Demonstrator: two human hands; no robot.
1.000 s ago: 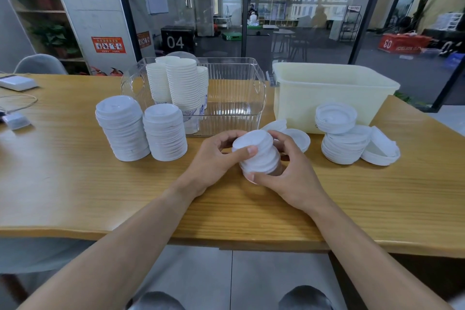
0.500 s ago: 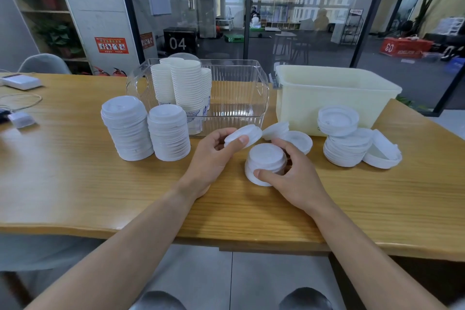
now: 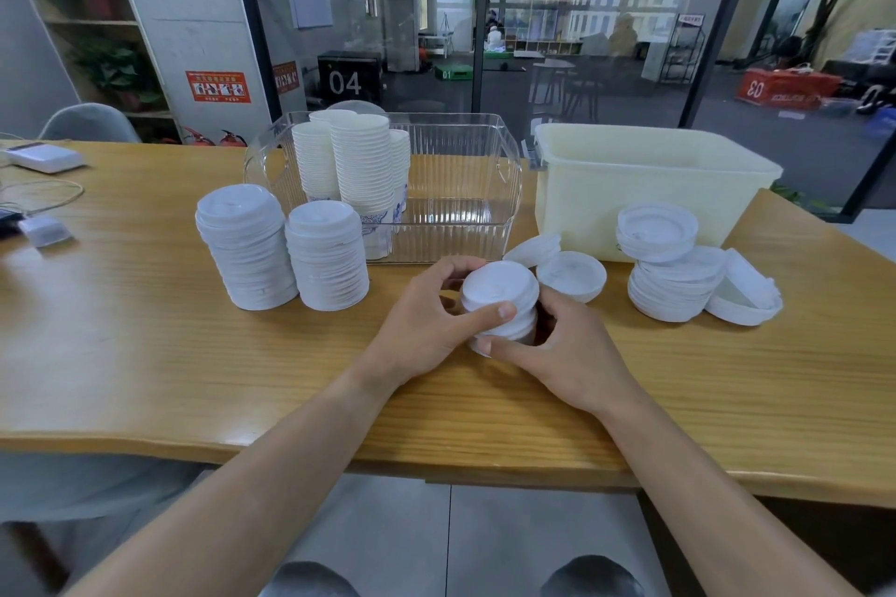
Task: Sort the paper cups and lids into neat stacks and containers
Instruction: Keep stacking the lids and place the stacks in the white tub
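A: Left hand and right hand both grip the small lid stack on the counter.

B: Square the rims before letting go; the loose lids and leaning pile wait beside it.

Table: wood, visible grain, smooth low-sheen finish. Lid stacks and small lid stack between the hands: white plastic, matt, faint shine on top. Clear bin: transparent ribbed plastic, glossy. Cups inside: white paper, matt, ridged rims. Cream tub: opaque plastic, smooth, dull. Loose lids: same white plastic.
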